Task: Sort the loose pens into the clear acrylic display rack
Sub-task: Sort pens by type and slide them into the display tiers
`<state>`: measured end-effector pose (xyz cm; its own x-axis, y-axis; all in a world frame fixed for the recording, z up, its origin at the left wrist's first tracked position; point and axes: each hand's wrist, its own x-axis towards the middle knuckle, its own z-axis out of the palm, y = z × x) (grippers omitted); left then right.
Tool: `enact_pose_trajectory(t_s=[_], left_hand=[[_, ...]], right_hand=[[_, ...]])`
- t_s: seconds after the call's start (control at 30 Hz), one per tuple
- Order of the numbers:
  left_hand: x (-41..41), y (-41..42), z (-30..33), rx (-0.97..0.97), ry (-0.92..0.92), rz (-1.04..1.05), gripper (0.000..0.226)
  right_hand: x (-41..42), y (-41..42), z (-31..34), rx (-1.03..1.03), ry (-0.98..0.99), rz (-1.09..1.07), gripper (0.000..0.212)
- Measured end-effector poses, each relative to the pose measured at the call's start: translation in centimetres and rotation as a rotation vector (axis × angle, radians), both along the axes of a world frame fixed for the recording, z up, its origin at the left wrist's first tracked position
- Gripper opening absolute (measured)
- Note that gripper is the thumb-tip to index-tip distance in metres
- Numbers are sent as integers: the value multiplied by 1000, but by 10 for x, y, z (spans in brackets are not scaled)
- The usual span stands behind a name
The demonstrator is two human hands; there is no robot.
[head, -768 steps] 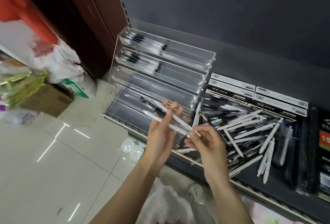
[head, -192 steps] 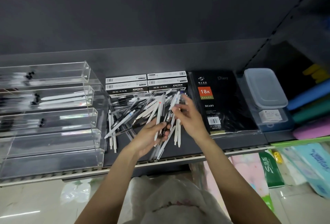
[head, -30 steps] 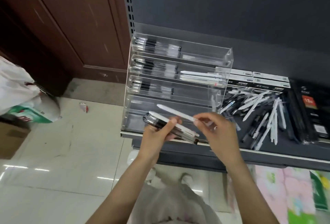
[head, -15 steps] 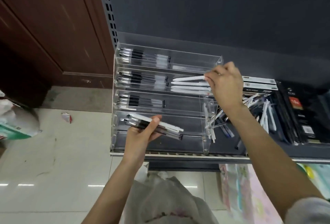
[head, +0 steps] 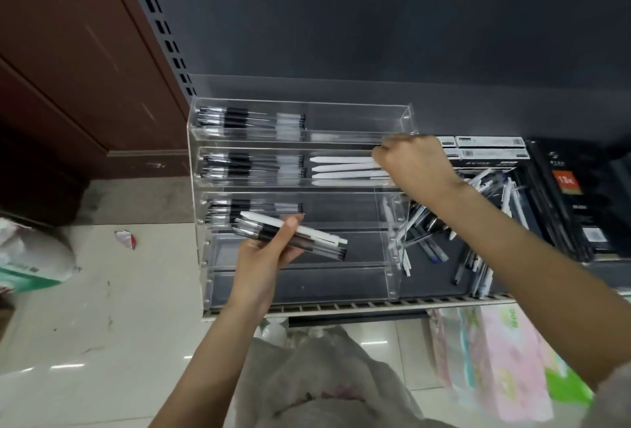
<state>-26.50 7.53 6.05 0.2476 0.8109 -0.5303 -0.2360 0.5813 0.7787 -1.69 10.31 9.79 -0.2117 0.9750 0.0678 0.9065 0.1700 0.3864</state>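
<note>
Left hand (head: 264,251) grips a bundle of pens (head: 293,235) in front of the clear acrylic rack (head: 392,222) at the shelf's left end, right hand (head: 415,164) has curled fingers at the white pens (head: 341,168) in the second tier, hold unclear, loose pens (head: 444,233) piled beside the rack.

In front of me the dark shelf (head: 440,286) carries the clear acrylic rack (head: 392,243) at its left end. Just right of the rack a heap of loose pens (head: 430,239) lies scattered on it. Behind them sit flat white boxes (head: 491,147), and a black diary (head: 577,202) lies further right
</note>
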Motion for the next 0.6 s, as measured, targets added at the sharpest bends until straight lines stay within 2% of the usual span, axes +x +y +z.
enact_pose_trajectory(t_s=[0.2,0.27,0.3,0.37,0.43,0.53,0.6], left_hand=[[11,3,-1,-6,-19,-58,30],[13,4,0,-6,-39,-65,30],[13,5,1,-4,-49,-63,29],[15,6,3,6,-58,-55,25],[16,6,4,21,-61,-53,26],[18,4,6,52,-71,-73,27],[18,2,6,75,-78,-90,26]], right_hand=[[-11,-2,0,40,41,-83,23],[-12,-9,1,123,132,-129,23],[-12,-16,-1,194,232,-168,18],[-21,-37,1,247,584,-200,4],[-41,-61,5,151,950,-209,11],[-69,-81,3,-65,1206,-248,19],[-75,-84,-2,-123,1316,-285,17]])
